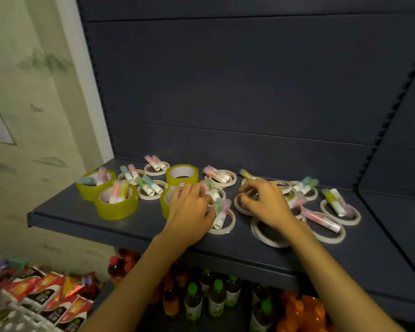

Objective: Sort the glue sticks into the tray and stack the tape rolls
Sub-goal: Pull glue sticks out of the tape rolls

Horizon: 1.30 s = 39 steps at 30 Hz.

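Pastel glue sticks lie in pairs across a dark shelf [77, 215], most of them resting on tape rolls. One pair [222, 210] lies on a thin white roll [226, 230] beside my left thumb. A pink stick [320, 218] lies right of my right hand. Wide yellow tape rolls stand at the left [116, 206] and at the back [182, 174]. My left hand [189, 212] lies palm down, partly over another yellow roll [164, 204], fingers curled at some sticks. My right hand [265, 204] curls over a white roll [237, 206]. Motion blur hides both grips.
The shelf's dark back panel rises behind the items, and a side panel closes the right end. Under the shelf stand green-capped bottles [216, 295] and orange bottles [304, 310]. Snack packets [46, 295] are at the lower left. A pale wall is at the left.
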Available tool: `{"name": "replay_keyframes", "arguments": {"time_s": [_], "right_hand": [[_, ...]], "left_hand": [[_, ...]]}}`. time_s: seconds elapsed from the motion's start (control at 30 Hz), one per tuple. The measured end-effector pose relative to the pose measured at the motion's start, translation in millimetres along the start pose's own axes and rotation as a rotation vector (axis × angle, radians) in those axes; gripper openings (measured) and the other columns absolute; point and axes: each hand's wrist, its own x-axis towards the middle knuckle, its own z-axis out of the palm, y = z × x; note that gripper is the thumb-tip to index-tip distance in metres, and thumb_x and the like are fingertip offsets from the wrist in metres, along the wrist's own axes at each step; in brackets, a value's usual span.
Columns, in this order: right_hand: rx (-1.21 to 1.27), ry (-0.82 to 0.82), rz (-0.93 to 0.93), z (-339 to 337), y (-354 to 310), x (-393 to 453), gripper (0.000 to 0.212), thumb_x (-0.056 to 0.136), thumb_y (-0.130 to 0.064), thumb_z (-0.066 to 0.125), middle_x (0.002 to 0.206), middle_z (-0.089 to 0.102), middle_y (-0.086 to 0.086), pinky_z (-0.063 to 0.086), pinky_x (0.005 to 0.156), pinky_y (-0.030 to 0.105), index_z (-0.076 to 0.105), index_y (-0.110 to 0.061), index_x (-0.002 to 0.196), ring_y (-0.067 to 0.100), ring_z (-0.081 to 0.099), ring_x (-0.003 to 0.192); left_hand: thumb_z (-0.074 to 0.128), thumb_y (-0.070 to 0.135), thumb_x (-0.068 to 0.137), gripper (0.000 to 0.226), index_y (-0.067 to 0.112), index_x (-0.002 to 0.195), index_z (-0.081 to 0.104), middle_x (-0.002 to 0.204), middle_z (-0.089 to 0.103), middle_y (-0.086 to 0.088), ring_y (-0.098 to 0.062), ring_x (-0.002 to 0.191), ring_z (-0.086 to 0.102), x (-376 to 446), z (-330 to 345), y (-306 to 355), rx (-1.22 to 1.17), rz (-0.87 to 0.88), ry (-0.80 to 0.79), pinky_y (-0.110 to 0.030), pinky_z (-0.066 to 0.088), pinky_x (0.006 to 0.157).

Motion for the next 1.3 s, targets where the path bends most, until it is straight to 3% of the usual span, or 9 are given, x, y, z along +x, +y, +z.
{"name": "replay_keyframes", "arguments": {"time_s": [0.2, 0.3, 0.43, 0.57, 0.83, 0.93, 1.07, 1.23, 1.3], "right_hand": [[-0.043, 0.051, 0.123, -9.6, -0.7, -30.3, 0.010, 0.086, -0.027, 0.066, 0.093, 0.070, -0.011, 0.049, 0.072, 0.029, 0.070, -0.027, 0.095, 0.006, 0.061, 0.084], [-0.089, 0.046, 0.171, -10.8, -2.1, -46.1, 0.011, 0.086, -0.028, 0.065, 0.092, 0.071, -0.010, 0.053, 0.073, 0.032, 0.071, -0.027, 0.095, 0.006, 0.063, 0.083], [-0.117, 0.053, 0.233, -16.2, -0.5, -64.7, 0.011, 0.085, -0.031, 0.063, 0.092, 0.070, -0.014, 0.056, 0.074, 0.036, 0.070, -0.030, 0.094, 0.006, 0.063, 0.084], [-0.135, 0.062, 0.259, -24.2, 4.1, -74.8, 0.010, 0.087, -0.029, 0.064, 0.091, 0.071, -0.011, 0.055, 0.073, 0.038, 0.071, -0.030, 0.094, 0.008, 0.062, 0.083], [-0.133, 0.032, 0.239, -32.3, 8.8, -73.9, 0.013, 0.088, -0.028, 0.063, 0.089, 0.072, -0.007, 0.057, 0.073, 0.038, 0.074, -0.025, 0.095, 0.010, 0.064, 0.081], [-0.142, -0.027, 0.219, -32.9, 8.3, -73.2, 0.011, 0.087, -0.032, 0.066, 0.079, 0.070, -0.008, 0.055, 0.068, 0.036, 0.074, -0.025, 0.084, 0.008, 0.062, 0.074], [-0.254, -0.118, 0.166, -29.9, 9.0, -74.3, 0.031, 0.080, -0.058, 0.069, 0.069, 0.066, -0.013, 0.038, 0.065, 0.025, 0.070, -0.029, 0.070, 0.004, 0.056, 0.070], [-0.335, -0.154, 0.111, -29.8, 2.2, -78.6, 0.032, 0.079, -0.061, 0.070, 0.083, 0.067, -0.014, 0.035, 0.082, 0.032, 0.075, -0.029, 0.085, 0.006, 0.047, 0.088], [-0.381, -0.157, 0.095, -28.3, -0.3, -80.4, 0.028, 0.084, -0.055, 0.069, 0.088, 0.069, -0.012, 0.037, 0.086, 0.034, 0.075, -0.028, 0.090, 0.012, 0.048, 0.094]], "left_hand": [[0.035, 0.046, 0.101, 0.049, 0.016, 0.105, 0.073, 0.122, 0.059, -0.009, -0.029, 0.122, 0.041, 14.3, -0.9, 17.0, 0.294, 0.143, -0.084, -0.049, 0.014, 0.116], [0.029, 0.048, 0.104, 0.053, 0.016, 0.105, 0.072, 0.118, 0.063, -0.009, -0.031, 0.122, 0.041, 19.6, -5.8, 27.9, 0.382, 0.116, -0.145, -0.049, 0.018, 0.113], [0.035, 0.049, 0.102, 0.041, 0.024, 0.098, 0.067, 0.107, 0.067, -0.003, -0.026, 0.116, 0.045, 22.8, -7.5, 31.5, 0.368, 0.037, -0.200, -0.043, 0.029, 0.098], [0.051, 0.040, 0.097, 0.025, 0.024, 0.110, 0.064, 0.113, 0.065, -0.003, -0.024, 0.117, 0.049, 25.2, -7.3, 32.9, 0.367, 0.009, -0.260, -0.039, 0.031, 0.096], [0.041, 0.044, 0.101, 0.038, 0.014, 0.106, 0.063, 0.108, 0.063, -0.008, -0.023, 0.102, 0.058, 23.7, -7.8, 36.0, 0.215, -0.069, -0.156, -0.035, 0.039, 0.090], [0.045, 0.038, 0.101, 0.032, 0.011, 0.106, 0.061, 0.103, 0.065, -0.009, -0.022, 0.094, 0.061, 19.5, -14.5, 34.3, 0.093, -0.109, -0.102, -0.034, 0.042, 0.083], [0.052, 0.030, 0.100, 0.027, 0.010, 0.113, 0.064, 0.093, 0.068, -0.009, -0.021, 0.083, 0.060, 21.6, -10.7, 20.0, -0.410, -0.212, -0.029, -0.038, 0.045, 0.082], [0.058, 0.018, 0.098, 0.018, 0.008, 0.110, 0.067, 0.095, 0.071, -0.005, -0.018, 0.090, 0.066, 18.2, -15.6, 8.9, -0.867, -0.225, 0.006, -0.037, 0.054, 0.084], [0.060, 0.017, 0.097, 0.010, 0.017, 0.105, 0.067, 0.092, 0.071, 0.001, -0.012, 0.089, 0.066, 16.1, -16.9, 7.2, -0.988, -0.201, -0.005, -0.033, 0.054, 0.084]]}}
